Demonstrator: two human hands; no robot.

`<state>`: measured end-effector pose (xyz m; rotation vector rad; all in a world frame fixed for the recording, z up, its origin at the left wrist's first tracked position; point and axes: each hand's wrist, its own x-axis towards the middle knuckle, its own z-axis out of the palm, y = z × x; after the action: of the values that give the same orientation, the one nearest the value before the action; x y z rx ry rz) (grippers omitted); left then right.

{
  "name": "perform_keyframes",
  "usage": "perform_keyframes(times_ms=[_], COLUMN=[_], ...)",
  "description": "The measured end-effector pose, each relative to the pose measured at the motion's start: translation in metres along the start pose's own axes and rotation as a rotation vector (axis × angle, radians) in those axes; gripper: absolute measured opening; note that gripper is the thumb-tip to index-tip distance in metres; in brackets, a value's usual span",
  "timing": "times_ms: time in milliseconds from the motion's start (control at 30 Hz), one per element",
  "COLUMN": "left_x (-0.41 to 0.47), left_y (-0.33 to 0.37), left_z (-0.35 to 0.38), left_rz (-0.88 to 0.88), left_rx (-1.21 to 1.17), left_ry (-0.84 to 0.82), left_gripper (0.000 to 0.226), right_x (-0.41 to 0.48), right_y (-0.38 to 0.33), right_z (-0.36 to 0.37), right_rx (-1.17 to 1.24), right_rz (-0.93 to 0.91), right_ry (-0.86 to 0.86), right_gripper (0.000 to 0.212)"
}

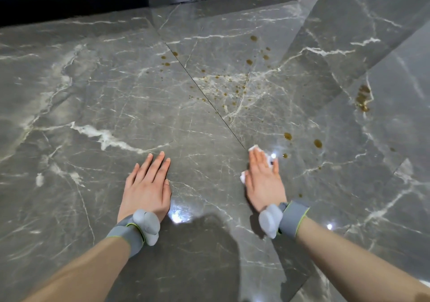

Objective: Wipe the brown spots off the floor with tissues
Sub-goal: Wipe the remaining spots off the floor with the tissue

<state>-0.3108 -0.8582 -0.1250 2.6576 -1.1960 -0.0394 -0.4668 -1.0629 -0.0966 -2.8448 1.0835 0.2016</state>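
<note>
Brown spots (pixel 229 87) speckle the grey marble floor (pixel 116 106) ahead of me, with bigger drops (pixel 317 143) just right of my right hand and a large brown smear (pixel 363 98) farther right. My right hand (pixel 264 178) lies flat on the floor, pressing a white tissue (pixel 253 148) whose edges stick out past the fingertips and beside the thumb. My left hand (pixel 146 183) rests palm down on the bare floor with fingers together, holding nothing. Both wrists wear grey straps with sensors.
A black skirting board (pixel 93 4) under a white wall runs along the far edge. A dark tile seam (pixel 204 99) crosses the floor diagonally between the spots. Bright light glints sit near both hands.
</note>
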Motion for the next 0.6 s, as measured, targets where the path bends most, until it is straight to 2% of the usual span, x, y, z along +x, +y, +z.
perform_keyframes(times_ms=[100, 167, 267, 333, 400, 500, 600], left_x=[0.001, 0.001, 0.002, 0.001, 0.001, -0.001, -0.002], left_y=[0.000, 0.000, 0.000, -0.001, 0.000, 0.000, 0.002], left_z=[0.001, 0.002, 0.002, 0.000, 0.000, 0.000, -0.001], left_rz=[-0.002, -0.002, 0.009, 0.005, 0.004, 0.003, 0.008], left_rx=[0.000, -0.001, -0.015, -0.014, -0.019, -0.016, -0.009], left_ry=[-0.004, -0.007, -0.004, -0.004, 0.001, 0.006, -0.001], left_gripper=[0.053, 0.054, 0.054, 0.053, 0.053, 0.053, 0.054], right_x=[-0.030, -0.056, -0.065, -0.062, -0.064, -0.070, -0.058], right_y=[-0.059, -0.085, -0.077, -0.049, -0.011, 0.053, 0.087], right_z=[0.007, 0.015, 0.018, 0.018, 0.017, 0.017, 0.013], right_rx=[-0.050, -0.057, -0.071, -0.067, -0.059, -0.011, 0.079], right_rz=[-0.293, -0.500, -0.606, -0.523, -0.346, -0.008, 0.387], right_ry=[0.034, -0.004, -0.027, -0.046, -0.040, 0.033, 0.025], right_gripper=[0.061, 0.059, 0.055, 0.052, 0.053, 0.061, 0.055])
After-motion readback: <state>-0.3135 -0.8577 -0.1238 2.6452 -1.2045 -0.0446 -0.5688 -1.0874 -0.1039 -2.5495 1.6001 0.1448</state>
